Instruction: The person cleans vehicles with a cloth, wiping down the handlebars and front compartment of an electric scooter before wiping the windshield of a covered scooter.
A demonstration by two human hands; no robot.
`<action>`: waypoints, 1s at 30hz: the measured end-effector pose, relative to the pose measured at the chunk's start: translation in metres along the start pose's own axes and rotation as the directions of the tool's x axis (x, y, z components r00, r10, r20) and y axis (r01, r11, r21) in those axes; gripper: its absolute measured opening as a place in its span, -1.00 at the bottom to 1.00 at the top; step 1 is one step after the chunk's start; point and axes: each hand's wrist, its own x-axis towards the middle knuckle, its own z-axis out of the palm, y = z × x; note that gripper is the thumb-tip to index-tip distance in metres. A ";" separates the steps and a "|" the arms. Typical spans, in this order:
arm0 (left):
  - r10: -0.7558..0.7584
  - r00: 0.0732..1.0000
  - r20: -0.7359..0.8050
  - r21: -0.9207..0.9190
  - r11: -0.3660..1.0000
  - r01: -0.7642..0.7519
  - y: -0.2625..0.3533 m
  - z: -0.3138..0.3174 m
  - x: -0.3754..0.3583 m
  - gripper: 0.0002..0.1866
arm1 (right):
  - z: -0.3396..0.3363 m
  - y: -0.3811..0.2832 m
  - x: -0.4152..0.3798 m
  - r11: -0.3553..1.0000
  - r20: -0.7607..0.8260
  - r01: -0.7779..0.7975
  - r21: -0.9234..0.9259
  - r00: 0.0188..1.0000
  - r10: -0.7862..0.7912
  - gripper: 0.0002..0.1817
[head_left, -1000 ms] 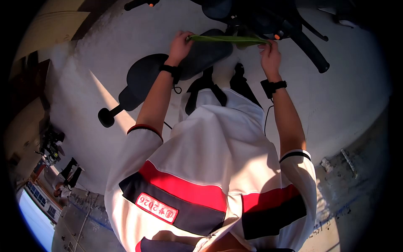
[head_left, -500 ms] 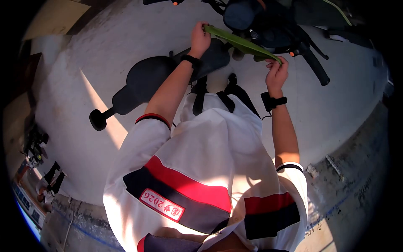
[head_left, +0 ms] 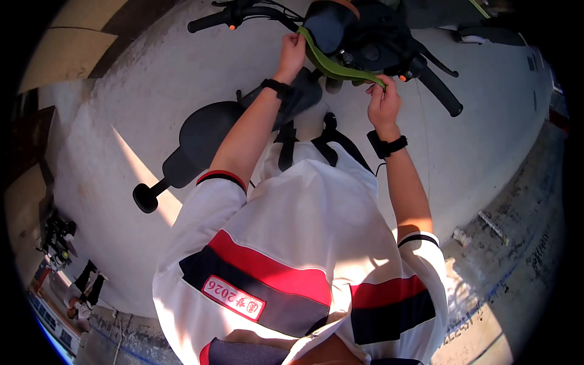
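Note:
A long, narrow green cloth point(head_left: 334, 68) stretches between my two hands, bowed in a slack curve. My left hand point(head_left: 292, 55) pinches its upper left end, while the fingers of my right hand point(head_left: 385, 104) close on its lower right end. Just beyond the cloth are the handlebars and dark front part of an electric scooter point(head_left: 371, 52). Its black seat point(head_left: 213, 131) extends to the left, partly behind my left forearm. A rounded dark part point(head_left: 328, 27) with a brown top edge lies behind the cloth's left half.
The right handlebar grip point(head_left: 447, 97) and brake lever stick out beyond my right hand. The left grip point(head_left: 207, 22) is at the top. Pale concrete floor point(head_left: 486, 121) surrounds the scooter. Another person point(head_left: 79, 298) is at the far lower left, near a parked two-wheeler point(head_left: 56, 237).
The cloth has gone from nearly straight to a sagging curve. My right hand has moved slightly left and up, closer to my left. More of the left handlebar has come into view.

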 end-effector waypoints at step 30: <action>-0.284 0.809 0.515 0.263 0.950 0.166 -0.043 -0.017 -0.024 -0.61 | -0.016 0.068 0.006 0.992 0.367 -0.123 0.023 0.924 0.106 -0.81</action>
